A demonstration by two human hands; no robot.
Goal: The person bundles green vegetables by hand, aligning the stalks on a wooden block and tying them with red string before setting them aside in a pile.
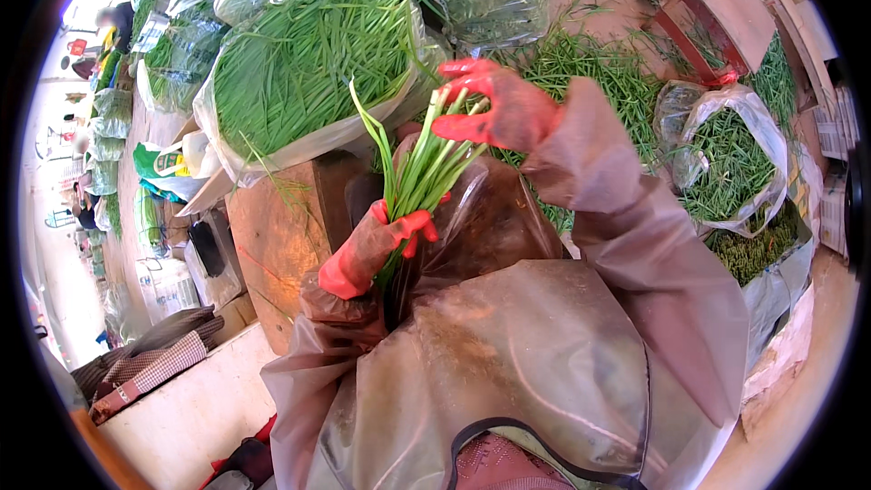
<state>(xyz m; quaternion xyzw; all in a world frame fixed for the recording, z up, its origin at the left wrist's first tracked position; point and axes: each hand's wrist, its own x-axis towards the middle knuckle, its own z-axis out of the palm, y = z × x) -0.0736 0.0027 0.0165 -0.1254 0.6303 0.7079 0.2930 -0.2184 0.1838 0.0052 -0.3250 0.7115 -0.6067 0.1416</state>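
Note:
My left hand [389,239], in a red rubber glove, is closed around a bunch of long green stalks [423,180] that look like chives. The pale cut ends point up and away from me, and one bent stalk sticks out to the left. At those pale ends is my right hand [507,107], gloved in red too. Its thumb and fingers are spread about the ends without closing on them. Below the left hand the lower part of the bunch hangs against my brown waterproof apron [497,367], partly hidden by the glove and sleeve.
A big plastic-lined heap of green stalks [313,61] stands ahead, beside a wooden board [275,245]. Loose trimmings [585,75] cover the floor to the right. There a plastic bag of cuttings [731,163] and a red metal frame [711,27] stand. More bagged greens line the left.

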